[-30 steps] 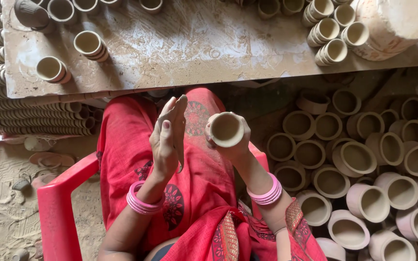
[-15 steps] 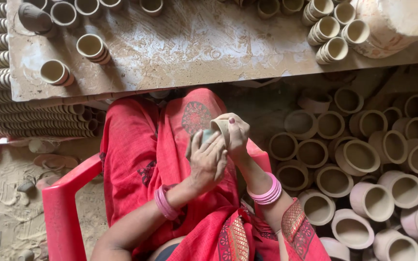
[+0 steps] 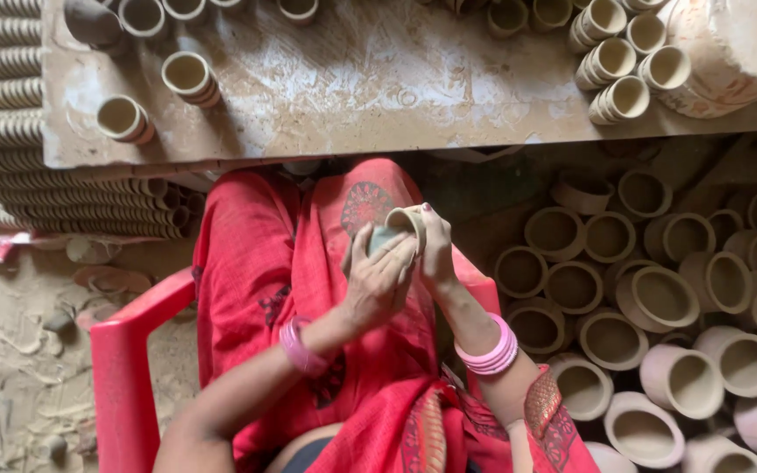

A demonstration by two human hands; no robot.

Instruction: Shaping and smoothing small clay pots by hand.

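Dusty, clay-smeared boards form the low workbench (image 3: 352, 88) across the top of the view, with small clay cups lying on it singly and in nested stacks (image 3: 611, 66), and a large pale pot (image 3: 729, 52) at its right end. Long rows of stacked cups (image 3: 10, 149) run along the left side over a sandy floor (image 3: 19, 368), and a crowd of open unfired cups (image 3: 659, 298) fills the ground on the right. Below the bench a person in red cloth sits on a red plastic chair (image 3: 129, 350), pink bangles on both wrists. Both hands meet over the lap around one small clay cup (image 3: 403, 223), which is tilted with its mouth facing up and away. The right hand (image 3: 435, 250) grips the cup from the right side, fingers curled over its rim. The left hand (image 3: 378, 276) is closed against the cup's near side, pressing a greyish pad or cloth (image 3: 385, 238) onto its wall; how much of that pad there is cannot be told.
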